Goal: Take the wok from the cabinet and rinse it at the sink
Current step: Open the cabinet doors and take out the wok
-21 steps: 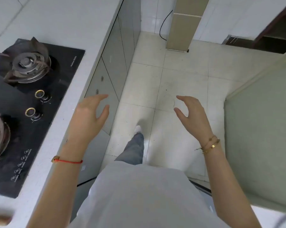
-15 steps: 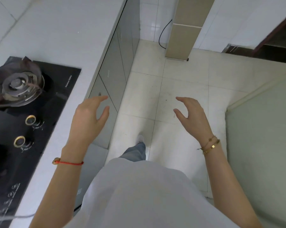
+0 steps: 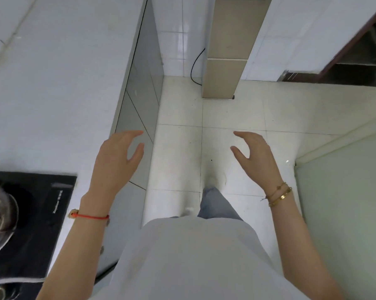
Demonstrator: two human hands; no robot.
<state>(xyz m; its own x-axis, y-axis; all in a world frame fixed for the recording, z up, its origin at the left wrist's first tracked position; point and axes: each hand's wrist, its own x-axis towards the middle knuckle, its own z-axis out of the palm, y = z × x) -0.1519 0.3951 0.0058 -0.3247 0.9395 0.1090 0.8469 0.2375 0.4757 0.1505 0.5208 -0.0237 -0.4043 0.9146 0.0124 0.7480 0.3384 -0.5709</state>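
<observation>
Neither the wok nor the sink is in view. My left hand (image 3: 115, 159) hovers open at the front edge of the white counter (image 3: 59, 94), just in front of the grey cabinet doors (image 3: 139, 109) below it, touching nothing. My right hand (image 3: 256, 158) is held open over the tiled floor (image 3: 232, 113), fingers curved and apart, holding nothing. Both hands are level with each other, roughly a body's width apart.
A black gas hob (image 3: 31, 213) with a burner sits at the lower left of the counter. A beige column (image 3: 224, 68) with a black cable (image 3: 194, 66) stands ahead. A pale green panel (image 3: 345, 202) closes the right side. A dark doorway (image 3: 356, 61) lies at far right.
I have walked forward along the counter: the hob has slid down and left in view and the beige column is closer. Both hands keep the same open pose.
</observation>
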